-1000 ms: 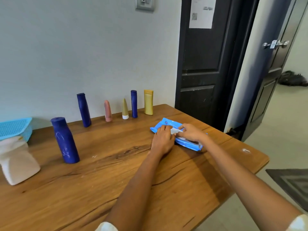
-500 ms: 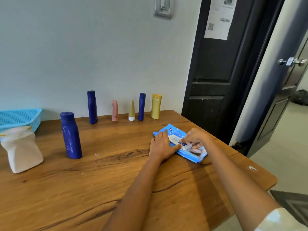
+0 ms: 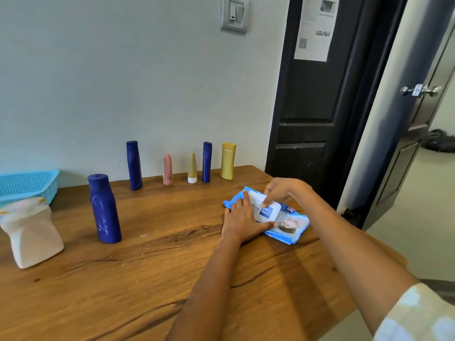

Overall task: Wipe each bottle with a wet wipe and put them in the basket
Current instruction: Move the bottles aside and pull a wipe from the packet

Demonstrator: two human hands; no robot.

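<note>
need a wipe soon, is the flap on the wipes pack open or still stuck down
Open, at least partly: the right hand pinches the white flap lifted off the blue wipes pack, which the left hand presses flat.

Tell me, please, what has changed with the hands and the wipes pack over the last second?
The right hand has pinched the pack's label flap and peeled it up. The left hand still presses the wipes pack flat on the table. The bottles have not moved.

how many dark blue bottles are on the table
3. The big dark blue bottle stands nearest, on the left; a tall one starts the back row by the wall; a slimmer one stands beside the yellow bottle. None seem hidden.
</note>
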